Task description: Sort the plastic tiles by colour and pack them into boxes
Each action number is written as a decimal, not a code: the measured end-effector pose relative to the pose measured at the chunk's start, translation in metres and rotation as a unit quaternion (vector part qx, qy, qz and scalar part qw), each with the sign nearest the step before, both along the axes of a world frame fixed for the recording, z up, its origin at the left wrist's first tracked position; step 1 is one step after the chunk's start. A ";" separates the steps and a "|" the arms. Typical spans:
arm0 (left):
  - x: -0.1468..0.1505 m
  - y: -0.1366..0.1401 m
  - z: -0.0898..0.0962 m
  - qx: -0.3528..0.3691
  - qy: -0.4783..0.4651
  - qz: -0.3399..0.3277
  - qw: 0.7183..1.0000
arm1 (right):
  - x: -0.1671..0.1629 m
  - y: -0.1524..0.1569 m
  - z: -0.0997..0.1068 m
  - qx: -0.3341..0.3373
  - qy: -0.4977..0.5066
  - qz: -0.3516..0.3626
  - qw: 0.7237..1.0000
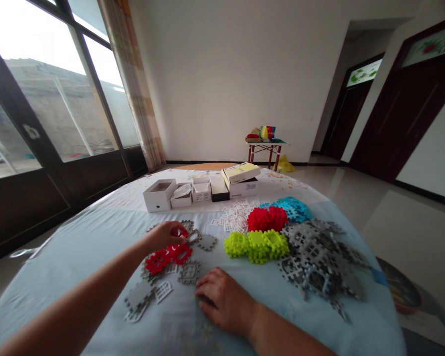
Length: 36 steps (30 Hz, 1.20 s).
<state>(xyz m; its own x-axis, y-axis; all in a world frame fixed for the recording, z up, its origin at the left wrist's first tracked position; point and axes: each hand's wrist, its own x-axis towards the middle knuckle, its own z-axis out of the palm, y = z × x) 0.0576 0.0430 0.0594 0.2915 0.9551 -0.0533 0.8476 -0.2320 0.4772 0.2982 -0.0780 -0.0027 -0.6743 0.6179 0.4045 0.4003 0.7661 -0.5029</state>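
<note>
My left hand [165,235] reaches over a small mixed pile, its fingers closed around a red interlocking tile [178,229]. A grey piece with an opening [193,237] lies right at its fingertips. Below that hand are more red tiles [163,259], joined or overlapping. Grey tiles [139,293] and a white lattice window piece [163,291] lie nearer to me. My right hand [226,299] rests on the tablecloth, fingers loosely bent and thumb apart, with nothing visible in it. Just beyond its fingertips sits a grey square frame tile [189,272].
Lime-green tiles [257,245], red stacks [267,218], blue tiles [292,208], white lattice pieces [237,215] and a large grey heap [319,257] cover the right side. Open white boxes [157,200] and a yellow-lidded box [241,173] line the back of the round table [96,282].
</note>
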 end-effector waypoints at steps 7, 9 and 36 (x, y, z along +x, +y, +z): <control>-0.004 0.001 -0.003 -0.024 -0.018 -0.006 1.000 | 0.001 -0.002 0.003 0.003 0.004 0.002 1.000; -0.006 0.002 -0.003 -0.013 -0.017 0.009 1.000 | 0.001 -0.002 0.004 0.004 -0.001 0.002 1.000; 0.220 0.035 0.021 0.122 -0.230 -0.140 0.955 | 0.000 0.007 0.008 0.050 -0.099 0.009 0.994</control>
<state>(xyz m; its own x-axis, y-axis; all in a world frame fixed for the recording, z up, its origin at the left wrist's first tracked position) 0.2771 0.0781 0.0801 0.4760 0.8040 0.3564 0.4493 -0.5707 0.6873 0.2983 -0.0710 0.0057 -0.7575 0.5683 0.3212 0.4700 0.8162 -0.3360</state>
